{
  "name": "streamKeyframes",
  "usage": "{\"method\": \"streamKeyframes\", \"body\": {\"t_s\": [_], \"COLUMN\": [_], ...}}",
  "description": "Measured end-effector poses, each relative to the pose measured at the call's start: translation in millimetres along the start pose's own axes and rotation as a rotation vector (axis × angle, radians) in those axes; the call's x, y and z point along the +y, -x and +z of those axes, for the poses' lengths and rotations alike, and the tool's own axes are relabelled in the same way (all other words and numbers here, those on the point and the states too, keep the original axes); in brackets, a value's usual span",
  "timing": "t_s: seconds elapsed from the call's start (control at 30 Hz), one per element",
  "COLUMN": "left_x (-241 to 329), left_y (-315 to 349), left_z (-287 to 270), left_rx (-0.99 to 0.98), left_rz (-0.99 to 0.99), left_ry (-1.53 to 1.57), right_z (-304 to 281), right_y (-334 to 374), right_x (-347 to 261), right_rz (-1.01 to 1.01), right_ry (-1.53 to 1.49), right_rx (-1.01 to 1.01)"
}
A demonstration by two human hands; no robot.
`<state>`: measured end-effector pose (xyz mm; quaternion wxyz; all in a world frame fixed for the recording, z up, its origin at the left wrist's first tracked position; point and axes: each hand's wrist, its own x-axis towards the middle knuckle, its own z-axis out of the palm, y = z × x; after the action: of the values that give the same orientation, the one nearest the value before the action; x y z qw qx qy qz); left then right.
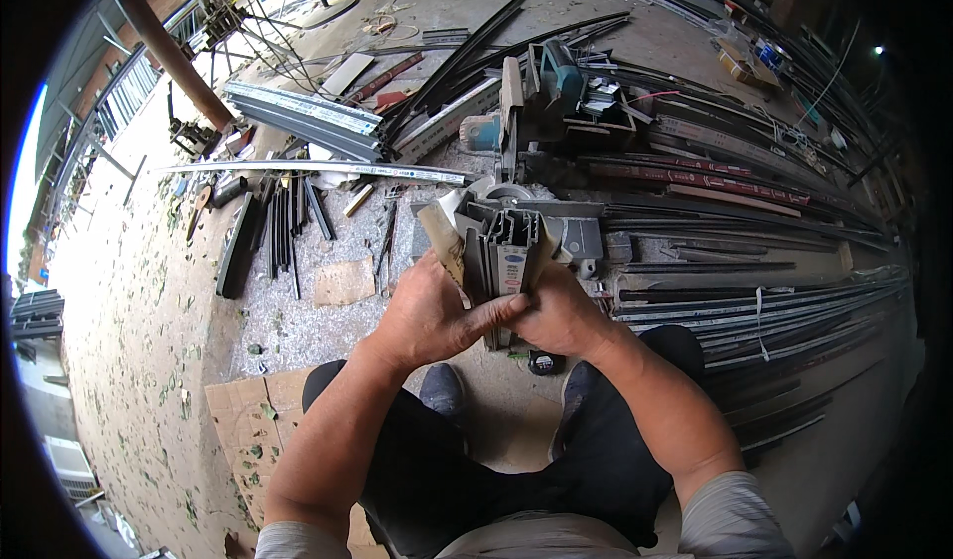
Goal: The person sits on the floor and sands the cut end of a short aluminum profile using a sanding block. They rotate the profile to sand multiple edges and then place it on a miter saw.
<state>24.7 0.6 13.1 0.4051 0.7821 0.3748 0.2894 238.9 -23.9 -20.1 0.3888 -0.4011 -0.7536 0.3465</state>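
left hand (422,309): grasping profile bundle (511,261), thumb across near face | right hand (566,313): grasping same profile bundle, right side | profile bundle: near side of saw (564,77) | small black object (541,362): near side of saw, farther out | silver profile stack (298,122): left of saw | long profiles (735,309): right of saw

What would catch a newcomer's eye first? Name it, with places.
First, the bundle of profiles at the centre, gripped between the left hand and the right hand. Just beyond it stands a teal saw. Long, mostly dark bars lie spread out on the right.
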Motion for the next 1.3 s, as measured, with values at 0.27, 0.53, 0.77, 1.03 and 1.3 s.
{"method": "streamKeyframes", "body": {"t_s": [0.27, 0.53, 0.77, 1.03, 1.3], "left_x": [8, 6, 0, -3, -5], "left_y": [-3, -4, -6, -6, -6], "left_z": [3, 8, 9, 10, 11], "left_rx": [0.025, 0.004, -0.051, -0.043, -0.012], "left_rz": [0.027, 0.011, -0.059, -0.015, 0.012], "left_ry": [-0.096, -0.230, -0.197, -0.239, -0.179], "right_z": [-1, -6, -6, -7, -7], "right_y": [1, 3, 5, 7, 6], "right_x": [-3, -8, 0, 5, -4], "right_rz": [0.051, 0.159, 0.088, 0.114, 0.198], "right_ry": [0.040, 0.049, 0.066, 0.050, 0.079], "right_rx": [-0.032, -0.077, -0.071, -0.091, -0.093]}}
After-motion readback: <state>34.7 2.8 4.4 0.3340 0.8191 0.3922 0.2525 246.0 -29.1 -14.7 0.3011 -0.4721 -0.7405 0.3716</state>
